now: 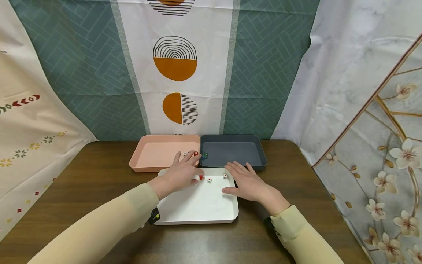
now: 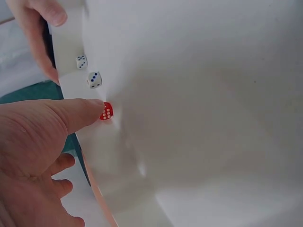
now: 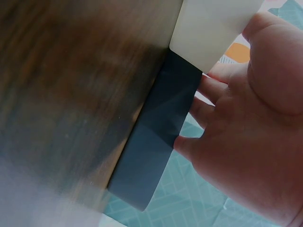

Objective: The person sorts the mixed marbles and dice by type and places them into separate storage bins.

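My left hand (image 1: 182,173) reaches over the white tray (image 1: 197,209), its fingers apart and pointing toward the back rim. In the left wrist view, one outstretched digit (image 2: 85,111) has its tip right at a red die (image 2: 107,111) with white dots. Two white dice, one in the middle (image 1: 209,180) and one farther right (image 1: 225,176), lie along the tray's far side. Palm down with spread fingers, my right hand (image 1: 247,185) hovers by the tray's right rim. In the right wrist view its fingers overlap the edge of the dark blue tray (image 3: 147,132).
Behind the white tray stand a pink tray (image 1: 158,148) and the dark blue one, side by side. A red die (image 1: 196,153) and white dice lie at the pink tray's right, partly behind my left hand. Green dice (image 1: 204,156) sit in the blue tray's left corner. Patterned cloths hang behind the wooden table (image 1: 99,183).
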Motion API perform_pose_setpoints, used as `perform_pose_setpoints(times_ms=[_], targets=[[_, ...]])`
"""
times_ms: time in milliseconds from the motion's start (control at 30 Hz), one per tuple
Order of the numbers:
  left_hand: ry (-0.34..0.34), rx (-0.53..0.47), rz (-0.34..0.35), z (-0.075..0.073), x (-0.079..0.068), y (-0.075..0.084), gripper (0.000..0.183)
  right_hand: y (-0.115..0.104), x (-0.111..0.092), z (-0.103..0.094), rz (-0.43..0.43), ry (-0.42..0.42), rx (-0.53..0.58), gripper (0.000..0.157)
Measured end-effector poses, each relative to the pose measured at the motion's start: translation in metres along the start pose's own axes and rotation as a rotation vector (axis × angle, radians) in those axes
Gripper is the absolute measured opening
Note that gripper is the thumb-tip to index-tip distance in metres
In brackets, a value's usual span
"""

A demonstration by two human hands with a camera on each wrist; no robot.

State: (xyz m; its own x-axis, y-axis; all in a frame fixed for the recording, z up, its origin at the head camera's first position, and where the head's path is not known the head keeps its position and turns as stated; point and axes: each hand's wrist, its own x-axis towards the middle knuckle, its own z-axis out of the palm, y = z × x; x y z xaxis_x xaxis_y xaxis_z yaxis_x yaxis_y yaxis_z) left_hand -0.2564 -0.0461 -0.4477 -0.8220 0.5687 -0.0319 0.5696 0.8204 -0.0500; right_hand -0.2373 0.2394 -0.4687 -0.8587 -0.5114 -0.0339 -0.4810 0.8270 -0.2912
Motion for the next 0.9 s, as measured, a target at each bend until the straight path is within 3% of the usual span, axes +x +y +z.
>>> perform_pose_setpoints(times_ms=[900], targets=[[0.036, -0.056, 0.02, 0.0017, -0.0026, 0.0001, 0.016, -0.0027, -0.0008, -0.0041, 0.017, -0.02, -0.026, 0.093]])
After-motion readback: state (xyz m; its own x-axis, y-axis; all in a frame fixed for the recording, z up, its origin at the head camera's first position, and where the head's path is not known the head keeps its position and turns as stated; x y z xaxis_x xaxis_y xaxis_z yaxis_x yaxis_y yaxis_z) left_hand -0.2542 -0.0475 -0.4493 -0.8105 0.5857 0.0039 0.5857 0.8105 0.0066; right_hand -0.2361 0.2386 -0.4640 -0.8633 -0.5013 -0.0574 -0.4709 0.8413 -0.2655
